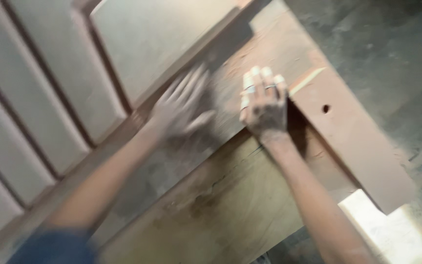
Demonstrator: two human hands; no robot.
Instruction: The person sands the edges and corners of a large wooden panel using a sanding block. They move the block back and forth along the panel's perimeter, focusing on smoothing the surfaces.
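Observation:
My left hand [181,110] is blurred and lies flat, fingers spread, on the dusty frame rail of a wooden panelled door [123,54]. My right hand [265,102] rests palm down with fingers together on the same dusty wood, just beside a reddish-brown plank [362,142] with a small round hole in it. Both hands are coated in sawdust and hold nothing. Rings show on the right hand's fingers.
A wide pale wooden board [230,205] lies under my forearms. A light-coloured block [391,230] sits at the lower right. Grey concrete floor [391,44] fills the upper right. Recessed door panels [25,98] run along the left.

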